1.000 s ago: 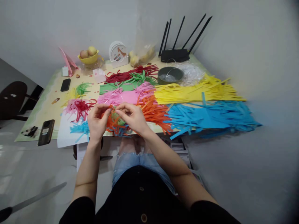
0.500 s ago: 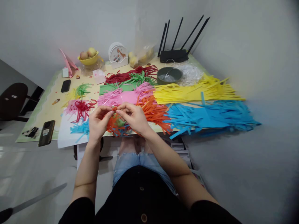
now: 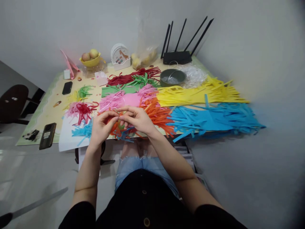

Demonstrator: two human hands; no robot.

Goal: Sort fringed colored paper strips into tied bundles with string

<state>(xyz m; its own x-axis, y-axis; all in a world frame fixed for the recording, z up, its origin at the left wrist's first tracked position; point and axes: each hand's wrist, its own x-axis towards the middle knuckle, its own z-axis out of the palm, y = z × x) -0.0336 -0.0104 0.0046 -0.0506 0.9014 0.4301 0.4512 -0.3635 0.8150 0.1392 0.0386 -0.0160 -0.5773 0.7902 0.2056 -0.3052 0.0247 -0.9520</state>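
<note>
My left hand [image 3: 101, 125] and my right hand [image 3: 138, 119] meet at the table's near edge, fingertips pinched together over a small bundle of paper strips [image 3: 121, 130], orange with green and blue showing. A thin clear thread seems to run between my fingers, but it is hard to make out. Behind my hands lie the orange fringed paper [image 3: 157, 114] and the pink fringed paper [image 3: 126, 99].
Blue fringed paper [image 3: 214, 119] and yellow fringed paper [image 3: 197, 92] spread to the right; red and green strips [image 3: 133, 79] lie further back. A green bowl [image 3: 172, 77], black router [image 3: 177, 57], fruit bowl [image 3: 90, 58], two phones [image 3: 47, 135] and a chair [image 3: 13, 101] surround them.
My hands have drawn closer together and slightly lower over the bundle, with the fingertips now overlapping; the bundle sits more hidden beneath them.
</note>
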